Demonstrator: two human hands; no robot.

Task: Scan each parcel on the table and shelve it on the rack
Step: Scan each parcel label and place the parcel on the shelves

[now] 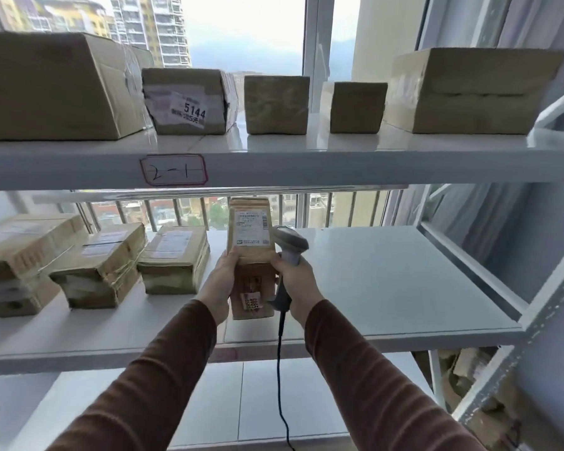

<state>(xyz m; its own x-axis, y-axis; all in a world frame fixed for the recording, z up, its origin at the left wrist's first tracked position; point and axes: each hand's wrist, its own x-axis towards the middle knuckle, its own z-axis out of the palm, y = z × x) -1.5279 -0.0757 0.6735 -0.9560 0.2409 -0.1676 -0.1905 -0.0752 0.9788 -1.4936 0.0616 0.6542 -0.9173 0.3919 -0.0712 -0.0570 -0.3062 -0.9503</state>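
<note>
Head view: narrow brown parcel [250, 255] found upright on the middle shelf [388, 288] of the white rack [306, 164], just right of three stacked parcels [173, 258], gripped on its left edge by the left hand [220, 281]. Right hand [298, 283] closed around the handle of a grey scanner [287, 252], head touching the parcel's right edge, cable [280, 369] hanging below. Five cardboard boxes [275, 104] noted on the upper shelf, above a handwritten "2-1" label [174, 169].
</note>
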